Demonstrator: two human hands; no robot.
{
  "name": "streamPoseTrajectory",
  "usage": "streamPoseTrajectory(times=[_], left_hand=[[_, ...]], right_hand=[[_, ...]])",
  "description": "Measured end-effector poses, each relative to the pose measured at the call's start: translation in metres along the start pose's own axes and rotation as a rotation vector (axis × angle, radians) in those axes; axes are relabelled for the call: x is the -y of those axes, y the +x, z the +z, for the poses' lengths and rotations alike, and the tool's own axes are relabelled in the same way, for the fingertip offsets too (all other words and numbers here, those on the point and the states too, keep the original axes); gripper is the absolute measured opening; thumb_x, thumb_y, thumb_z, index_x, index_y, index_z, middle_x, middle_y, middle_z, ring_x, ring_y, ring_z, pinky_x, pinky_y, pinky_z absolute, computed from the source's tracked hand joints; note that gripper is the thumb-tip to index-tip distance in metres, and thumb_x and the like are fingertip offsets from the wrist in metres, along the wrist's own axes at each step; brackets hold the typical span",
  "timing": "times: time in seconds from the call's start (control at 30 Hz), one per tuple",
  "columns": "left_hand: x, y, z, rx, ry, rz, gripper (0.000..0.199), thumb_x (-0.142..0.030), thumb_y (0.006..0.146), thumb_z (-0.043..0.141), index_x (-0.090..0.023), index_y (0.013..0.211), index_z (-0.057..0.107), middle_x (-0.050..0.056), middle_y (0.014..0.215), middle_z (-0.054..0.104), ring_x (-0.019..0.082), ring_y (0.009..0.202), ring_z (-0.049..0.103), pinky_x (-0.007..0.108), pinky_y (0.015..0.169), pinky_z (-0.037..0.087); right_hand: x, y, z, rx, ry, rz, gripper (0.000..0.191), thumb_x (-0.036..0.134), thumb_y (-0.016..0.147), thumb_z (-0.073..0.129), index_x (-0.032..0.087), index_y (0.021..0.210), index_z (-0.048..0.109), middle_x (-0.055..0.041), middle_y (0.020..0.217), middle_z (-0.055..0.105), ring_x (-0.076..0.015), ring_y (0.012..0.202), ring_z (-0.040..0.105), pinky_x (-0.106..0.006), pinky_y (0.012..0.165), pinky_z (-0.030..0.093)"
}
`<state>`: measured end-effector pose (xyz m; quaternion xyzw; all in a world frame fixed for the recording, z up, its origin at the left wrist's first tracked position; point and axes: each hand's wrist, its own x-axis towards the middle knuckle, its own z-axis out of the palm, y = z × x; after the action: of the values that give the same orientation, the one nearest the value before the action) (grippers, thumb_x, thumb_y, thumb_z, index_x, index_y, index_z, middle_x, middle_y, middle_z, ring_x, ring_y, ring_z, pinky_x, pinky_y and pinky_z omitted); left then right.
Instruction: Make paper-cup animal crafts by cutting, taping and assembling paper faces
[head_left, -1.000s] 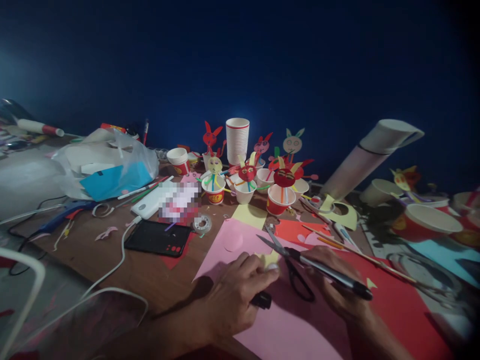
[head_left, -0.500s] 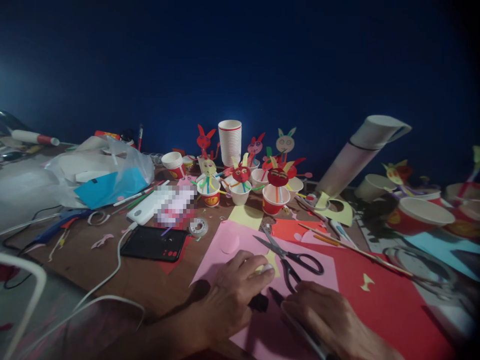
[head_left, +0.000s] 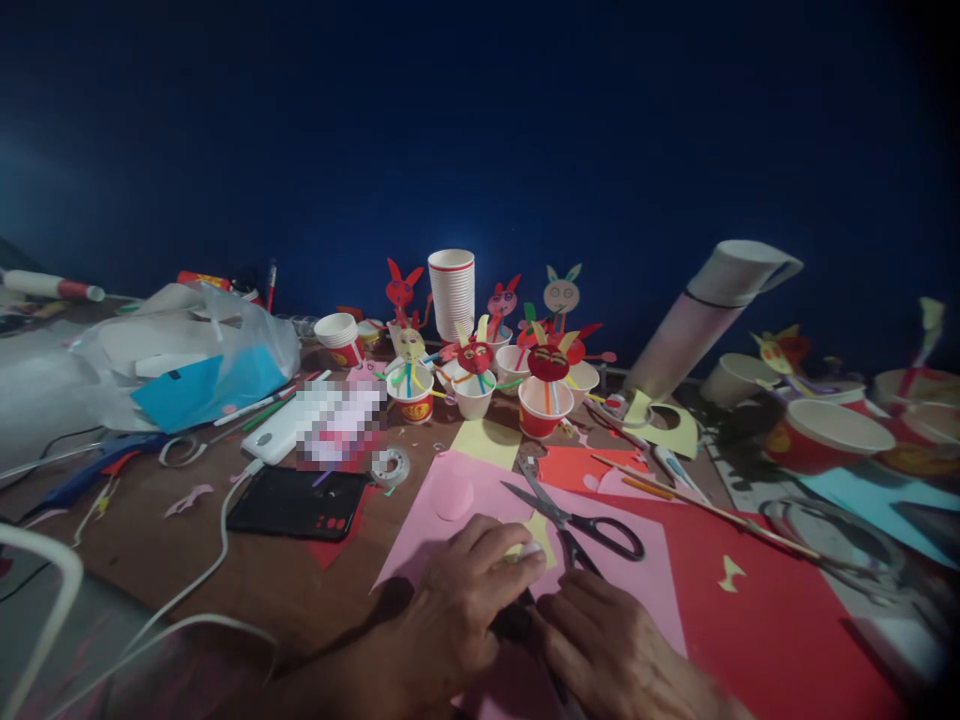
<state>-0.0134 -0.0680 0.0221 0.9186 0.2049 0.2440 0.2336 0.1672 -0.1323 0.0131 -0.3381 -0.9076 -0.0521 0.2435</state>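
My left hand (head_left: 480, 580) is closed, with a yellow paper piece (head_left: 514, 551) showing at its curled fingertips. Below those fingers a small black part (head_left: 513, 622), perhaps a pen cap, is mostly in shadow. My right hand (head_left: 611, 640) is wrapped round a marker pen (head_left: 568, 700), whose front end meets the black part by my left hand. Both hands are over a pink paper sheet (head_left: 480, 490). Open-bladed scissors (head_left: 559, 512) with black handles lie just beyond my right hand. A pink paper disc (head_left: 453, 497) rests on the sheet.
Paper cups with rabbit-faced figures (head_left: 547, 405) stand behind the sheet, near a tall cup stack (head_left: 452, 295). A black phone (head_left: 298, 503) and a tape roll (head_left: 390, 467) lie left. Right are red paper (head_left: 780, 600), a thin stick (head_left: 742, 522) and a leaning flask (head_left: 690, 320).
My right hand has moved left with the marker pen, bringing its dark front end up against the black part under my left hand. The view has shifted slightly.
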Motion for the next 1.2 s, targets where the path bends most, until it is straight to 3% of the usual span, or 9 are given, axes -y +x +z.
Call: streamPoseTrajectory(times=[0.2, 0.57, 1.2], left_hand=[[-0.006, 0.002, -0.005, 0.071, 0.020, -0.075, 0.053, 0.000, 0.069, 0.046, -0.019, 0.118, 0.050, 0.008, 0.119, 0.052, 0.022, 0.101, 0.047, 0.034, 0.078, 0.047], [-0.009, 0.005, -0.010, 0.117, 0.013, -0.085, 0.050, 0.001, 0.071, 0.046, -0.021, 0.117, 0.050, 0.006, 0.119, 0.053, 0.020, 0.100, 0.048, 0.031, 0.078, 0.045], [-0.009, 0.005, -0.011, 0.098, 0.006, -0.080, 0.057, 0.004, 0.067, 0.042, -0.019, 0.117, 0.050, 0.006, 0.120, 0.054, 0.020, 0.102, 0.048, 0.034, 0.082, 0.046]], right_hand=[[-0.001, 0.002, 0.004, -0.007, -0.035, 0.006, 0.023, 0.002, 0.084, 0.035, 0.016, 0.074, 0.050, -0.0041, 0.061, 0.055, -0.0163, 0.051, 0.047, -0.030, 0.051, 0.034], [0.000, 0.002, 0.011, 0.060, -0.036, 0.031, 0.021, 0.002, 0.081, 0.034, 0.016, 0.078, 0.050, -0.0075, 0.069, 0.059, -0.0190, 0.057, 0.052, -0.032, 0.054, 0.036], [0.000, -0.007, 0.008, -0.001, -0.006, 0.058, 0.024, 0.000, 0.081, 0.035, 0.015, 0.074, 0.053, -0.0052, 0.062, 0.055, -0.0163, 0.052, 0.045, -0.030, 0.053, 0.035]])
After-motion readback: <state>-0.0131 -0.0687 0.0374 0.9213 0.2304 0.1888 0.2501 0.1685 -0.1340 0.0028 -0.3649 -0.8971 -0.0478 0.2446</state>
